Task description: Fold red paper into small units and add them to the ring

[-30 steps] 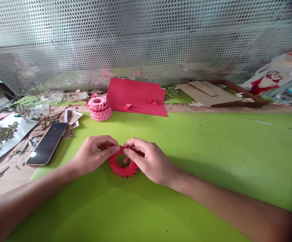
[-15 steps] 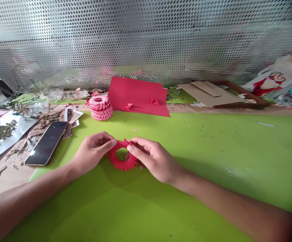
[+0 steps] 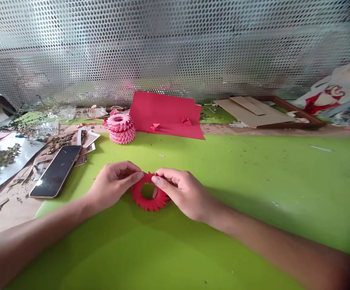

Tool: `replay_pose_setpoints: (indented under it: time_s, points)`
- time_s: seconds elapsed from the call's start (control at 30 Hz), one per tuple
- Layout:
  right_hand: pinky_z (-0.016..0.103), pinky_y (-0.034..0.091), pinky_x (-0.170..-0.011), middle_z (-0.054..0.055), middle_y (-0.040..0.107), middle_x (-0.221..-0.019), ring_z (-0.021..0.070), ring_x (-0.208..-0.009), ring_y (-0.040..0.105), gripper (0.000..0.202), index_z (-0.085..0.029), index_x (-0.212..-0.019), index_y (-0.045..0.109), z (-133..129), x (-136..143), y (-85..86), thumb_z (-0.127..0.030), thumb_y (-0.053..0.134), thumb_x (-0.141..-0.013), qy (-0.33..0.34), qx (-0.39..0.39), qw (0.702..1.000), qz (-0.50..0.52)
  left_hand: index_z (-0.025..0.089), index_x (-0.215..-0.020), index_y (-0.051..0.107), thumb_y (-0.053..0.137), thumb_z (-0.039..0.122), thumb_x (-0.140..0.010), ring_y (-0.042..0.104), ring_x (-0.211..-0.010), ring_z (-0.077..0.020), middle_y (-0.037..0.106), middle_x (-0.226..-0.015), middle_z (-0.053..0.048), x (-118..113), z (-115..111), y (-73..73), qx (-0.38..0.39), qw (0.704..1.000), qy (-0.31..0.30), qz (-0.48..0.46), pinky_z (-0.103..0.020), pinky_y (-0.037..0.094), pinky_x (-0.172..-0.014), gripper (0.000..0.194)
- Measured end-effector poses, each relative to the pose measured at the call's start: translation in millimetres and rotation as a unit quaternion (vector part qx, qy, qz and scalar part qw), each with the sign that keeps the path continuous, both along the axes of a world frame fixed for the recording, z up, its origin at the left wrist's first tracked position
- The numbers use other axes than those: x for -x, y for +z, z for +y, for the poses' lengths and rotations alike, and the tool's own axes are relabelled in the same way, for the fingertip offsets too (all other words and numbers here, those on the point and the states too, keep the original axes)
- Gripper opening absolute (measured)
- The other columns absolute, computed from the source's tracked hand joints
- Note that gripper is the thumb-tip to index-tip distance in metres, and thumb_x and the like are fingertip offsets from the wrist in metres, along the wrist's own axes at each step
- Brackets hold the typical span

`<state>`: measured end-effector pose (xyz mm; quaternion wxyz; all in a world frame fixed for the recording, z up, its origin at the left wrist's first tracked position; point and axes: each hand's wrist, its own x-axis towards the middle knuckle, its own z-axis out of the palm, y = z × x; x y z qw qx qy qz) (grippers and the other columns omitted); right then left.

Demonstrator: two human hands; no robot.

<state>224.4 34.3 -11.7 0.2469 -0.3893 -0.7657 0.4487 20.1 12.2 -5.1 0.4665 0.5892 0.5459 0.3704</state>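
Between my hands is a red folded-paper ring (image 3: 151,204) with a toothed outer edge and a round hole, raised over the green table surface (image 3: 169,253). My left hand (image 3: 116,181) pinches its upper left rim with thumb and fingers. On the upper right rim, my right hand (image 3: 184,191) grips with its thumb in front; some of its fingers are hidden behind the ring. Beyond them, a pink folded-paper stack (image 3: 121,129) of toothed rings stands on the table. Small red folded-paper pieces (image 3: 186,121) lie on a red paper sheet (image 3: 163,108).
A smartphone (image 3: 57,171) lies at the left, beside paper scraps and dried plant bits. At the back right, cardboard pieces (image 3: 253,110) rest on a brown frame. A perforated metal panel (image 3: 175,48) rises behind the table. Plastic bags (image 3: 341,96) sit at the far right.
The red ring has come down slightly toward me, with both hands still on it. A point that stuck up at its top now sits lower, nearly level with the other teeth.
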Motion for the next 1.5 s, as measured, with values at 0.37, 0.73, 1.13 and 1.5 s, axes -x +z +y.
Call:
replay_pose_setpoints:
  time_s: [0.37,0.73,1.13,1.5]
  points:
    - [0.025,0.046,-0.056,0.002,0.064,-0.074,0.013,-0.06,0.055,0.03,-0.019,-0.09,0.06,0.6,-2.3,-1.2,-0.046,0.049,-0.097,-0.048,0.024,0.996,0.07,0.015,-0.096,0.067,0.063,0.047,-0.084,0.057,-0.07,-0.0142,0.069,-0.079,-0.003,6.9,-0.2,9.4,0.021,0.999,-0.041,-0.011,-0.021,0.041,-0.059,0.035]
    - [0.028,0.052,-0.072,0.003,0.07,-0.088,0.0174,-0.083,0.067,0.028,-0.021,-0.103,0.061,1.8,-2.3,-1.6,-0.046,0.052,-0.097,-0.075,0.011,0.988,0.135,0.017,-0.074,0.055,0.045,0.052,-0.096,0.043,-0.058,-0.0106,0.051,-0.065,0.003,5.0,-8.2,2.3,-0.063,0.985,-0.078,0.142,-0.022,0.031,-0.053,0.042]
    - [0.025,0.046,-0.067,0.001,0.067,-0.083,0.0143,-0.075,0.06,0.025,-0.019,-0.099,0.066,1.9,-3.8,-2.9,-0.04,0.053,-0.097,-0.043,-0.012,0.994,0.097,0.016,-0.08,0.061,0.047,0.044,-0.096,0.048,-0.062,-0.012,0.056,-0.067,0.001,6.2,-9.0,2.8,-0.08,0.978,-0.089,0.171,-0.022,0.034,-0.056,0.035]
    - [0.025,0.049,-0.066,0.003,0.073,-0.08,0.0153,-0.073,0.067,0.023,-0.017,-0.096,0.065,-0.6,-0.3,2.9,-0.036,0.052,-0.098,0.016,0.047,0.997,0.064,0.017,-0.094,0.068,0.064,0.047,-0.087,0.051,-0.057,-0.0115,0.064,-0.067,0.0,3.3,-3.2,-1.0,-0.068,0.992,-0.041,0.098,-0.021,0.034,-0.051,0.031]
